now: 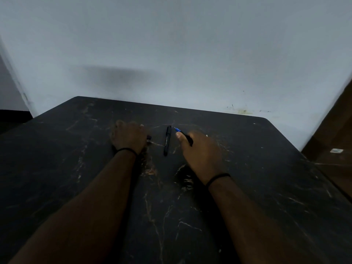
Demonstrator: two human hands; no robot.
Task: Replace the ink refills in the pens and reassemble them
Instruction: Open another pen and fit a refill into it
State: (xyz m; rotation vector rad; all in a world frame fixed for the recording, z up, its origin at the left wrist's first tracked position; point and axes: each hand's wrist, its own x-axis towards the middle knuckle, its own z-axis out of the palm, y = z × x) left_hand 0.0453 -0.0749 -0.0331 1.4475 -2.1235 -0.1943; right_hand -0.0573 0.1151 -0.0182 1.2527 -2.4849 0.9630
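On the dark table (247, 168), a black pen (167, 140) lies between both hands, with bare top out to the far edge at the wall (171, 54). The right hand (200, 151) pinches a blue-tipped pen (183, 134). The left hand (129, 139) is curled over a small dark piece (149, 137), mostly hidden; its grip I cannot tell.

A dark worktop (247, 168) with pale marble-like veins and scuffs is stretching out in front of me, its far corners rounded. It is standing right against a plain light grey wall (171, 44), which is carrying a soft dark shadow (118, 77) above the worktop's far edge and a few yellowish stains and specks (242, 111) low on my right. A brown wooden panel (331, 130) is running down my right side, showing a small pale label (336, 150).
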